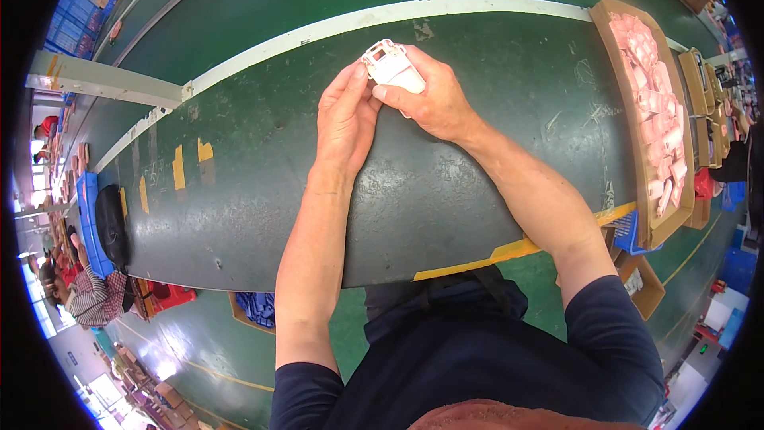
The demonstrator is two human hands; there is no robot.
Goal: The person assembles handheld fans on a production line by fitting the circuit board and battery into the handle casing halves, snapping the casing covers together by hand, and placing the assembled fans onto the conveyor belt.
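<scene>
A small white plastic housing (pixel 395 72) is held up over the dark green bench, its far end showing a small dark rectangular opening. My right hand (pixel 436 99) wraps it from the right, with the thumb lying across its near part. At its left edge, my left hand (pixel 347 115) is closed, with thumb and fingertips pressed to the far left corner. The underside of the housing and some of my fingertips are hidden.
A cardboard box (pixel 667 227) full of pale pink plastic parts (pixel 656 111) stands at the bench's right end. A blue tray (pixel 94 223) and a black object (pixel 113 225) lie at the left end. A white rail (pixel 318 29) runs along the far side. Several people are at the far left.
</scene>
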